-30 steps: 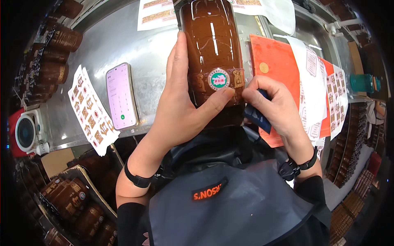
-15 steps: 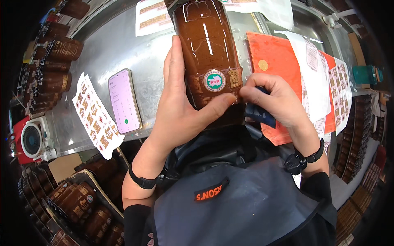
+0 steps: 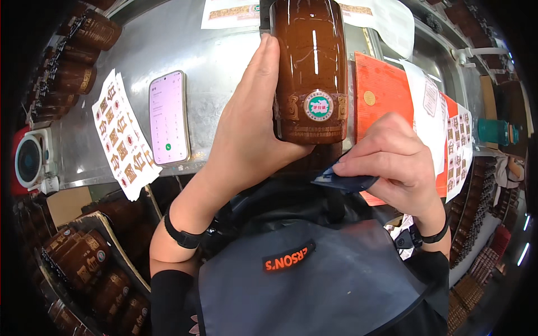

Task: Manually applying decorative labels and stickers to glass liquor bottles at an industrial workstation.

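A glossy brown bottle [image 3: 311,61] with a round green-and-white emblem [image 3: 319,105] and gold-toned decals low on its side is tilted above the metal table. My left hand [image 3: 246,112] is wrapped round its left side, with the thumb running beneath the lower end. To the right, below that end, my right hand [image 3: 395,162] is closed on a thin dark blue flat piece [image 3: 358,183], pinched between thumb and fingers. That piece is apart from the bottle; its exact kind is unclear.
A lit phone [image 3: 170,117] and printed decal sheets [image 3: 120,134] lie on the left of the metal table [image 3: 224,61]. Orange-red sheet material [image 3: 381,73] and a white sheet [image 3: 423,101] lie on the right. Several brown bottles [image 3: 73,78] line the far left; others fill a crate at lower left.
My right hand has drawn down and away from the bottle's decal area with the dark blue piece. The bottle sits farther right in view, and my left thumb has left its front.
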A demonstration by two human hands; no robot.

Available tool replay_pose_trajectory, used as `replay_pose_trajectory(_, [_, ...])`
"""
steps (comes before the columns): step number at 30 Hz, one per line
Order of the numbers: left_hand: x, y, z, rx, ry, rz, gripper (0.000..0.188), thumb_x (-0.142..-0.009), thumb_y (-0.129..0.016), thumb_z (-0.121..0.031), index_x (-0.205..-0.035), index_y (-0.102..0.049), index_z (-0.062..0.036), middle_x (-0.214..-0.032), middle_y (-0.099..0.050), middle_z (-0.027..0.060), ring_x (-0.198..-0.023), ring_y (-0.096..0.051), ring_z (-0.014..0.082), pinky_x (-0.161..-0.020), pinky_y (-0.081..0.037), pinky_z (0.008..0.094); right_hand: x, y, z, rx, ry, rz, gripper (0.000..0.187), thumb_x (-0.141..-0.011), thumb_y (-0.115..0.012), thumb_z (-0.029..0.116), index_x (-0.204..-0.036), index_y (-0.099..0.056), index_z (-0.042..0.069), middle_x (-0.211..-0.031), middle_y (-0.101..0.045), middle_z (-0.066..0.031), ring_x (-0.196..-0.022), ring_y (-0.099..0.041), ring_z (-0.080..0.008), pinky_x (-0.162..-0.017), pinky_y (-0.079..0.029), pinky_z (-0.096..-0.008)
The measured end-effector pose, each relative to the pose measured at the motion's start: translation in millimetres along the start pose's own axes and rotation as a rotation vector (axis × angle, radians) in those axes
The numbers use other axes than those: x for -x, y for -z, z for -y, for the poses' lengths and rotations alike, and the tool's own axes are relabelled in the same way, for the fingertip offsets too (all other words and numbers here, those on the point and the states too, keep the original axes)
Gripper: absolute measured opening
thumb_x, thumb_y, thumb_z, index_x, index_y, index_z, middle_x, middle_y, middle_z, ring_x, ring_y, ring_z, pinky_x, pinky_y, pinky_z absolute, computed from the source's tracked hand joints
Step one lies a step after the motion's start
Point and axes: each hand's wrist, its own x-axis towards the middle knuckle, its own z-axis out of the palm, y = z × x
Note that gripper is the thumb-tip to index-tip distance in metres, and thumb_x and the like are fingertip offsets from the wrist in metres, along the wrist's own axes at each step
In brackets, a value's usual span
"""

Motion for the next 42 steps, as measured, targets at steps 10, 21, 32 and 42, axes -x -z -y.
replay_pose_trajectory(10, [0.7, -1.1, -6.4, -0.092, -0.083, -0.048, 0.109, -0.06, -0.085, -0.014, -0.15, -0.026, 0.002, -0.151, -0.032, 0.0249, -0.141, -0.032, 0.0389, -0.113, -0.031, 0.0411, -9.0, 2.5, 1.9, 0.072, 0.013, 0.03, 0.03, -0.066, -0.077, 0.011, -0.095, -0.075, 0.01, -0.081, -0.063, -0.0018, -0.073, -0.056, -0.0211, -0.064, -0.043, -0.0318])
replay_pose_trajectory(21, [3.3, -4.9, -1.6, 0.002, -0.039, -0.085, 0.107, -0.062, -0.086, -0.02, -0.151, -0.028, -0.003, -0.153, -0.029, 0.0217, -0.14, -0.034, 0.0371, -0.111, -0.036, 0.0406, -7.6, -10.8, 7.0, 0.211, -0.115, -0.151, 0.038, -0.064, -0.078, 0.014, -0.101, -0.075, 0.009, -0.08, -0.06, -0.0014, -0.072, -0.054, -0.0204, -0.062, -0.042, -0.0307])
replay_pose_trajectory(32, [9.0, -6.2, 15.6, 0.159, -0.162, -0.102, 0.104, -0.071, -0.083, -0.035, -0.148, -0.027, 0.0054, -0.151, -0.027, 0.0285, -0.138, -0.034, 0.0416, -0.112, -0.033, 0.0426, 0.8, 10.1, 7.5, 0.164, -0.245, -0.346, 0.034, -0.068, -0.078, -0.01, -0.1, -0.071, 0.0, -0.081, -0.058, -0.0046, -0.073, -0.052, -0.0133, -0.062, -0.039, -0.0239])
replay_pose_trajectory(42, [8.8, -5.7, 31.3, 0.235, -0.193, -0.066, 0.09, -0.084, -0.073, -0.028, -0.15, -0.022, 0.0047, -0.155, -0.021, 0.0268, -0.144, -0.025, 0.0379, -0.116, -0.023, 0.0409, 4.6, 4.9, 6.8, 0.048, -0.328, -0.352, 0.031, -0.071, -0.077, -0.009, -0.099, -0.07, 0.0, -0.085, -0.062, -0.0065, -0.077, -0.054, -0.015, -0.066, -0.042, -0.0243])
